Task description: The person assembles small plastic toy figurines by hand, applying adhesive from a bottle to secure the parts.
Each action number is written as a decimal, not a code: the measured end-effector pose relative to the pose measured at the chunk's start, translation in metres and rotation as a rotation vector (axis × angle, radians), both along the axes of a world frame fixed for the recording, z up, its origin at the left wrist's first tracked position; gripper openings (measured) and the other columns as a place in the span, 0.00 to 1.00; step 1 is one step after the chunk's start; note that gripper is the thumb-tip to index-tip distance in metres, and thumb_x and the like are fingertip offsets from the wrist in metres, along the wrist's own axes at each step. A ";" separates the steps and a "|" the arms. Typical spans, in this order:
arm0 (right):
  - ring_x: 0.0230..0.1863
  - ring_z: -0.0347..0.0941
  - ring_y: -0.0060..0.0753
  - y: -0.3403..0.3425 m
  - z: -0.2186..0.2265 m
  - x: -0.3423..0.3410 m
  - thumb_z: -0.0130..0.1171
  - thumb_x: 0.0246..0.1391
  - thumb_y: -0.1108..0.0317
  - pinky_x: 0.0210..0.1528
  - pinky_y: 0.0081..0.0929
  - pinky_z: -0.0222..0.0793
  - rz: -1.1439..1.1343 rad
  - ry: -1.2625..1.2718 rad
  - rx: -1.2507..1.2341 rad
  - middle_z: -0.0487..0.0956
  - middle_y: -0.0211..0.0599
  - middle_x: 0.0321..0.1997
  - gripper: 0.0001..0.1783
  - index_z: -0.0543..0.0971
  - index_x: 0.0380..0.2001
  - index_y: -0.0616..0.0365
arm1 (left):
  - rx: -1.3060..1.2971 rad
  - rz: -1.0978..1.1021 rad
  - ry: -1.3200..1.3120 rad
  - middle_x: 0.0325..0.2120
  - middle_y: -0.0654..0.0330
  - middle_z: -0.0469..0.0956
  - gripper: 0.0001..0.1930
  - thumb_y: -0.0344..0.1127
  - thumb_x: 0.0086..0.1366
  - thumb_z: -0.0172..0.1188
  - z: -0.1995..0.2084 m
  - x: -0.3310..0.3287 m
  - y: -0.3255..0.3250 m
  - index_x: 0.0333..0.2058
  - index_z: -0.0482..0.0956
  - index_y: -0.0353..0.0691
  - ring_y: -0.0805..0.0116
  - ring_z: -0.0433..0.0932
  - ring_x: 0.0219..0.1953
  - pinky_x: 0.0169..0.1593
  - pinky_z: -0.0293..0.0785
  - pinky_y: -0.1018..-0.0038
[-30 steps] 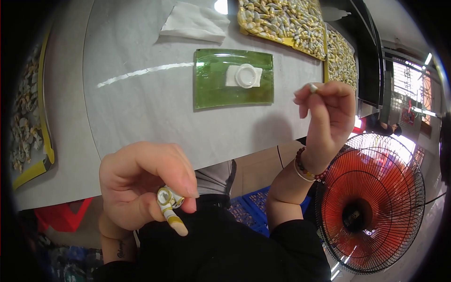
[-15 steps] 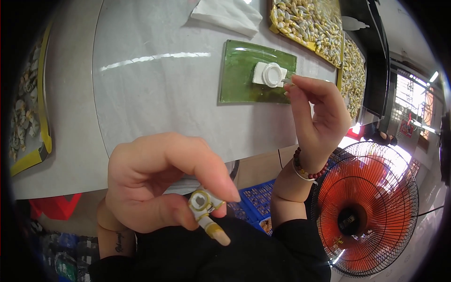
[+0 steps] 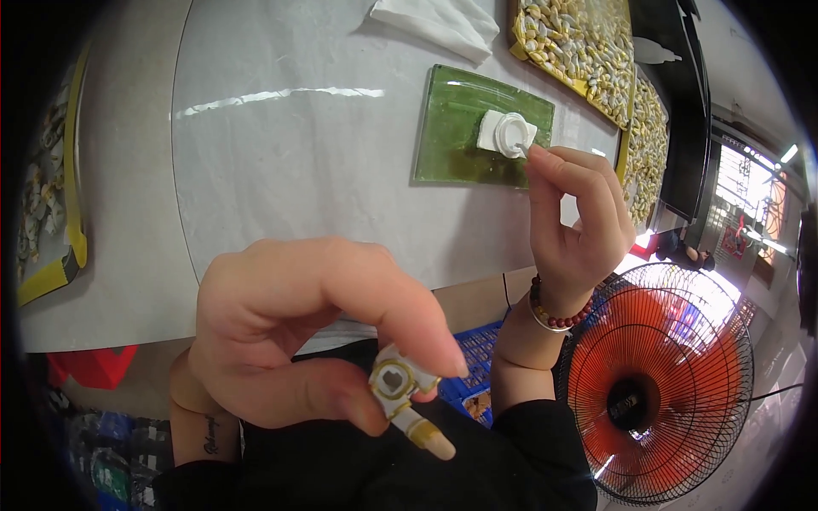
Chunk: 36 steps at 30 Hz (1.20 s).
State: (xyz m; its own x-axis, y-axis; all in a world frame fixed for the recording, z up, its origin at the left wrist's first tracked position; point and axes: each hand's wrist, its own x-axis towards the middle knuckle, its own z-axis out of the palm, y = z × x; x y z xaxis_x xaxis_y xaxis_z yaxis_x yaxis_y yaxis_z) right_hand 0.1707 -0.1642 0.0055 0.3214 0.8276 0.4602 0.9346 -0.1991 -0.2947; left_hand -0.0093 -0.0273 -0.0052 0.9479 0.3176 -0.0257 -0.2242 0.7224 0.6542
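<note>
My left hand (image 3: 298, 332), nearest the camera, pinches a small white figurine piece (image 3: 399, 387) between thumb and forefinger. The piece has a gold-edged ring with a dark middle and a tan, rounded tip pointing down. Further off, my right hand (image 3: 584, 200) is closed in a pinch at the rim of a small round white cup (image 3: 513, 132). What its fingertips hold is too small to make out. That cup rests on a white square block on a green glass plate (image 3: 452, 111).
Yellow-edged trays (image 3: 575, 43) full of small white and gold pieces stand at the far right. Another such tray (image 3: 60, 268) lies on the left. A white cloth (image 3: 439, 25) is on the grey table (image 3: 281, 170). An orange fan (image 3: 656, 383) stands close to my right arm.
My right fingertips have moved in from beside the cup to its rim. The figurine piece in my left hand has shifted slightly right and down. The view has also shifted a little.
</note>
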 end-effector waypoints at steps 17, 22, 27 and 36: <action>0.23 0.71 0.31 -0.003 0.004 -0.027 0.57 0.36 0.85 0.25 0.21 0.67 -0.128 0.500 0.398 0.75 0.40 0.22 0.12 0.75 0.29 0.65 | 0.168 0.101 -0.061 0.21 0.60 0.75 0.12 0.41 0.52 0.63 -0.004 0.004 0.003 0.26 0.71 0.43 0.72 0.70 0.23 0.24 0.69 0.81; 0.22 0.71 0.30 0.008 0.022 -0.055 0.59 0.36 0.84 0.22 0.20 0.67 0.233 0.868 0.448 0.74 0.39 0.21 0.16 0.74 0.33 0.65 | 0.137 0.126 0.054 0.22 0.57 0.74 0.12 0.40 0.52 0.63 0.002 0.006 0.001 0.28 0.69 0.44 0.70 0.70 0.24 0.25 0.69 0.78; 0.19 0.67 0.27 0.018 0.019 -0.071 0.56 0.45 0.75 0.20 0.17 0.64 0.264 0.590 0.358 0.73 0.40 0.24 0.16 0.66 0.38 0.60 | 0.266 0.186 0.021 0.24 0.55 0.75 0.13 0.41 0.55 0.62 -0.003 0.006 0.001 0.30 0.68 0.42 0.70 0.71 0.25 0.27 0.69 0.79; 0.20 0.66 0.26 0.023 0.017 -0.078 0.60 0.45 0.73 0.19 0.15 0.62 0.172 0.286 0.364 0.71 0.35 0.25 0.16 0.66 0.36 0.56 | 0.344 0.167 0.013 0.24 0.55 0.77 0.14 0.43 0.55 0.61 -0.002 0.006 0.003 0.30 0.72 0.40 0.69 0.73 0.25 0.27 0.70 0.79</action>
State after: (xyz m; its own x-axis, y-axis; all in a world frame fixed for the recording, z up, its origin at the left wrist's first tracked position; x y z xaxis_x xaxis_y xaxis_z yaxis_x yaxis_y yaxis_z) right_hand 0.0924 -0.1407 0.0227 0.3498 0.6816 0.6428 0.8165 0.1146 -0.5658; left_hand -0.0036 -0.0245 -0.0074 0.8825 0.4601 0.0975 -0.3103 0.4138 0.8559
